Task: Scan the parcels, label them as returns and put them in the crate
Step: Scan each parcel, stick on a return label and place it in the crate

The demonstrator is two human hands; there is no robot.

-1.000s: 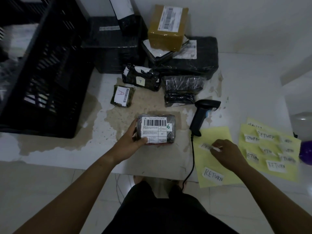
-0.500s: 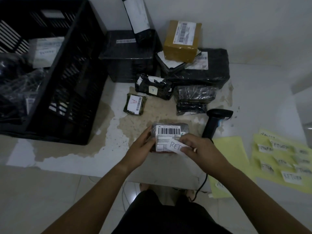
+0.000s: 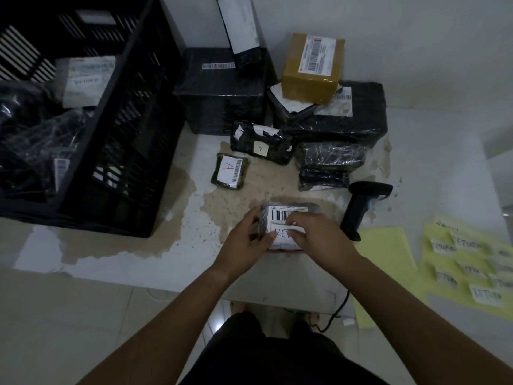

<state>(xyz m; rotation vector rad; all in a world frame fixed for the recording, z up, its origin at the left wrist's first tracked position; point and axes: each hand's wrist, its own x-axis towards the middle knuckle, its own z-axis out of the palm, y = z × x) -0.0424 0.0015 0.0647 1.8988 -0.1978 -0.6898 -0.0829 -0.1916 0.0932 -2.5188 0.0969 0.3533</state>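
Your left hand [image 3: 244, 245] grips the left end of the small dark shrink-wrapped parcel [image 3: 312, 208], fingers curled round its edge and thumb on the face. The parcel sits on the worn white tabletop [image 3: 194, 226] right in front of you, between the black slatted plastic crate [image 3: 133, 140] to the left and the black handheld barcode scanner [image 3: 361, 207] standing just to the right. Your right hand [image 3: 319, 240] is bent over the white handwritten return sticker [image 3: 281, 234], index above and thumb below its right part; it looks like a pinch. Only "RET" shows, the rest is under your fingers. The sticker lies on the parcel's white shipping label, just under the barcode and not over it. Step in hand, as I read it, is sticking the sticker down; crate drop not yet done. To do it well, tack the left edge flat first, then wipe your thumb rightward so no corner lifts. Stay below the barcode lines. Brace with the left hand, since the wrap probably slides on the tabletop. Press the corners before lifting. The crate already holds wrapped parcels. More return stickers wait on the pale yellow backing sheets [image 3: 472, 273] to the right.
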